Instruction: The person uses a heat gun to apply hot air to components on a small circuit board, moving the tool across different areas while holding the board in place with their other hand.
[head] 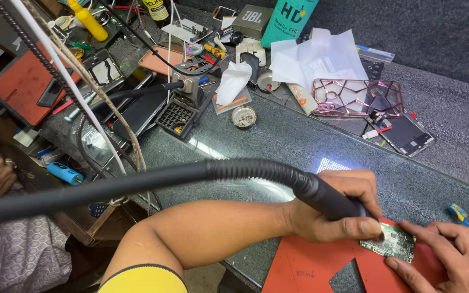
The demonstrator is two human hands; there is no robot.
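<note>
The worktop [310, 146] is a dark speckled slab with a glossy face, cluttered along its far edge; you are working at its near right corner. There a red-orange mat [305, 266] with a notch cut from its near edge lies flat, and its matte surface should give better grip than the bare slab. Your left hand [337, 209] is clamped around the black handpiece [329, 201] of a tool, whose thick ribbed hose [137, 184] runs away to the left; the hose looks stiff and springy, so expect it to drag on your wrist, and hold low near the tip as you are doing. The tip itself is hidden behind your thumb. Your right hand [454, 255] is spread, fingers apart, fingertips pressing at the right edge of the small green circuit board [393, 242], which lies flat on the mat between your hands. Judge that board as light, thin, rigid and fragile: it will skate under a sideways push and its parts bruise easily. Take it by the bare edges only, never across the populated face.
</note>
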